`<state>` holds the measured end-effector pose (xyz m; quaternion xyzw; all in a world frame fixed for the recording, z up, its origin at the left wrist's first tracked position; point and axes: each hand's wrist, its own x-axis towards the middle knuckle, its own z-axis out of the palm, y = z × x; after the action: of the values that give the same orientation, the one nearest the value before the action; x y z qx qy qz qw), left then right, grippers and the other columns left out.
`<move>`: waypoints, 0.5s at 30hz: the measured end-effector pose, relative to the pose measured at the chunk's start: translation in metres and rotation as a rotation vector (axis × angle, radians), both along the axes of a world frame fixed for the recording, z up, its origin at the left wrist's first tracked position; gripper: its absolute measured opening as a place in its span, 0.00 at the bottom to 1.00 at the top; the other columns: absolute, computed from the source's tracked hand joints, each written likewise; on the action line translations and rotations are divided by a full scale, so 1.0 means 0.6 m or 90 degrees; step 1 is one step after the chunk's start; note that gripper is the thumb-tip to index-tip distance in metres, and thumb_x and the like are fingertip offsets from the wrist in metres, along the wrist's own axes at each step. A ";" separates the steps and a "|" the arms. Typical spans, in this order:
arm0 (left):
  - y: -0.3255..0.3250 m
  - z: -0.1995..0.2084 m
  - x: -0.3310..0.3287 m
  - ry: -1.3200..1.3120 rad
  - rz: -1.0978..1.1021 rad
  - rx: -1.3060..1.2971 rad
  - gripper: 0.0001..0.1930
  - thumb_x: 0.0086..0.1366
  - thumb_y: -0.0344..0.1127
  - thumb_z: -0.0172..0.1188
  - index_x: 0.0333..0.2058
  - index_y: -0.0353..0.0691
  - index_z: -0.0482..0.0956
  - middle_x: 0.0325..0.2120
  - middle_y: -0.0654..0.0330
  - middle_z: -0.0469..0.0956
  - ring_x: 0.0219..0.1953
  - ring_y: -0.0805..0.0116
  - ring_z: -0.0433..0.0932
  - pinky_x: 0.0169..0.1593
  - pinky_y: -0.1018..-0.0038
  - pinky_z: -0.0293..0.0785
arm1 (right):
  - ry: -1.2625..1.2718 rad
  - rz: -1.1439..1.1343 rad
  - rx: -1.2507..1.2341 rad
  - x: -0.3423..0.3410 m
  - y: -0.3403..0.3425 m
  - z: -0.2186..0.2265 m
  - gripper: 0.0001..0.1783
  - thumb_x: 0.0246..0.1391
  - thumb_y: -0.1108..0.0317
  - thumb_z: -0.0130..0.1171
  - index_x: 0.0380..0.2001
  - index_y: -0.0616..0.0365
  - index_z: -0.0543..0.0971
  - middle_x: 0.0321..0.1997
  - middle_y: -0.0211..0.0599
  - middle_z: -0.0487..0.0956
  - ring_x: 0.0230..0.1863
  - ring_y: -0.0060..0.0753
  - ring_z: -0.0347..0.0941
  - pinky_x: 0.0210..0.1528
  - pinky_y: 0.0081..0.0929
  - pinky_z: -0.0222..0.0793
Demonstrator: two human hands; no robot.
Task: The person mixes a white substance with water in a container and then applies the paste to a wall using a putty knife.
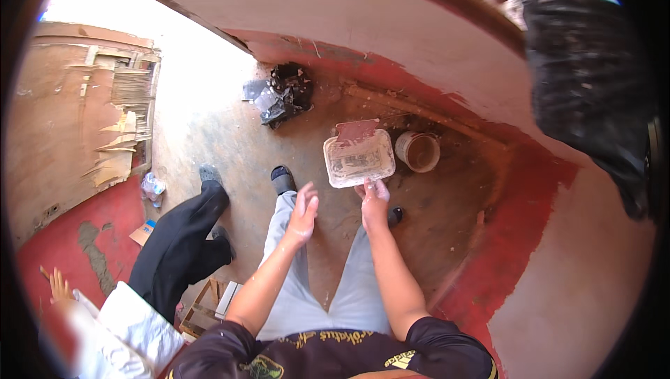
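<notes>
Right hand on the tray, and it's a firm pinch at the near rim, the tray held out in front, over the floor between the feet and the wall. Left hand is grasping nothing, fingers raised and loosely spread, well clear of the tray on its left side; pale smears on both hands. Inside the tray, a whitish coating, streaked and patchy. And at the far rim, a flat reddish piece overlaps the edge; whether it lies in the tray or just behind it, I cannot tell.

Just to the right of the tray, here's the bucket, tilted toward us in this view, its walls stained. Farther out and to the left, a crumpled black bag on the floor near the wall, which is red low down and pale above. Upper right, black plastic hangs. Over on the left, a co-worker in black trousers and a white top, with a splintered wooden panel beyond.
</notes>
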<state>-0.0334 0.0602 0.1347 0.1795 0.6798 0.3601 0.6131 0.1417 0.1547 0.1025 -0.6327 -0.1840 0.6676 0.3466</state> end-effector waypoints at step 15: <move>0.171 0.457 -0.080 -0.196 -0.175 0.279 0.37 0.65 0.41 0.69 0.67 0.37 0.59 0.60 0.55 0.71 0.63 0.65 0.69 0.68 0.66 0.63 | -0.088 -0.104 0.174 -0.030 -0.147 0.513 0.13 0.70 0.60 0.57 0.40 0.61 0.76 0.36 0.30 0.79 0.37 0.18 0.74 0.41 0.23 0.72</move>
<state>-0.0813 0.1627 0.4087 0.3411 0.4541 0.4348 0.6989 0.1238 0.0665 0.4105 -0.6371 -0.2442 0.5608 0.4690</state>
